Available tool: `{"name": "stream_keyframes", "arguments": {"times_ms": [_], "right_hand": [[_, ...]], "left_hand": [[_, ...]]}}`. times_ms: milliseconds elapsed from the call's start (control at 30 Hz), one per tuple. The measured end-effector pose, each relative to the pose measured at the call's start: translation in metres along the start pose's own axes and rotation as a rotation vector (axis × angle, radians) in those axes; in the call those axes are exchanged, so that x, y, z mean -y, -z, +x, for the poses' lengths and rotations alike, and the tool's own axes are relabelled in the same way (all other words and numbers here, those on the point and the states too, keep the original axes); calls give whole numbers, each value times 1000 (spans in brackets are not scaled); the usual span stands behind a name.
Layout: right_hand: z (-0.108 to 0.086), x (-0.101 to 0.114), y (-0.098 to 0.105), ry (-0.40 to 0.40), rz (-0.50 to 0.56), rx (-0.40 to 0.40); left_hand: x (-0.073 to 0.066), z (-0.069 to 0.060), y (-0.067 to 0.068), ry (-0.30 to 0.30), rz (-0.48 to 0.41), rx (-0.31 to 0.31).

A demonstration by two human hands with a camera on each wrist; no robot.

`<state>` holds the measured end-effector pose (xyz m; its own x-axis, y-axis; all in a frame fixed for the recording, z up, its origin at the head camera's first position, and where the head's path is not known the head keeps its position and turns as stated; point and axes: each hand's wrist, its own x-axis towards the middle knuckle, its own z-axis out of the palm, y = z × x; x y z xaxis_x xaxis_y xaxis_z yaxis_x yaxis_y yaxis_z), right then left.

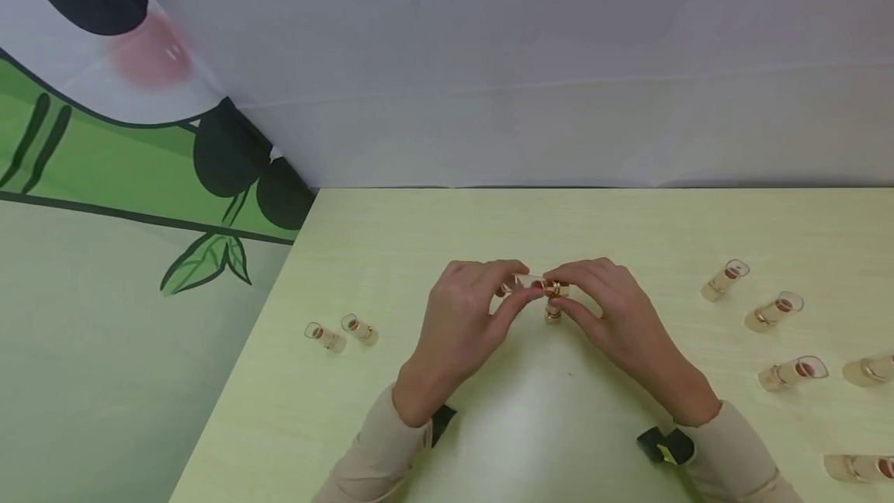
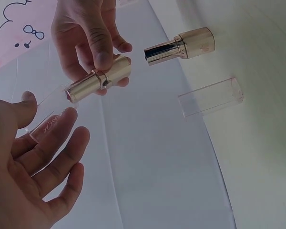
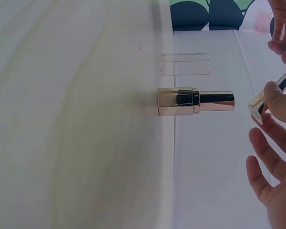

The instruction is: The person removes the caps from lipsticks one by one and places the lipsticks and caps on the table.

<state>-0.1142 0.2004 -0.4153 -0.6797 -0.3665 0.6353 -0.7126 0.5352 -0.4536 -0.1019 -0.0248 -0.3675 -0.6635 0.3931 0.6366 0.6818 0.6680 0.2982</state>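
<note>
L grip [image 1: 459, 323] w/ part-hidden clr cap [image 2: 50, 106]

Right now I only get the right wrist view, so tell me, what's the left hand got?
Observer: The left hand holds a clear cap with lettering on its side.
Operator: Anything on the table to the left of that hand?
Observer: Two capped tubes, side by side, in the head view.
Operator: And beyond the right hand?
Observer: At least five more tubes to its right; the picture's edge cuts off two.
</note>
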Motion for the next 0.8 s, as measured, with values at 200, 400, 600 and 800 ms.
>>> {"name": "stream_keyframes", "arguments": {"times_ms": [200,400,600,800], "right_hand": [[-1,-2,1,-23,-5,3],[-3,-5,1,-44,-27,-4],[-4,-5,1,-58,-33,-1],[-6,-7,1,-56,-37,-6]], "left_hand": [[4,2,6,10,2,-18],[12,2,10,45,27,1],[19,2,10,76,67,69],[24,1,7,98,88,117]]}}
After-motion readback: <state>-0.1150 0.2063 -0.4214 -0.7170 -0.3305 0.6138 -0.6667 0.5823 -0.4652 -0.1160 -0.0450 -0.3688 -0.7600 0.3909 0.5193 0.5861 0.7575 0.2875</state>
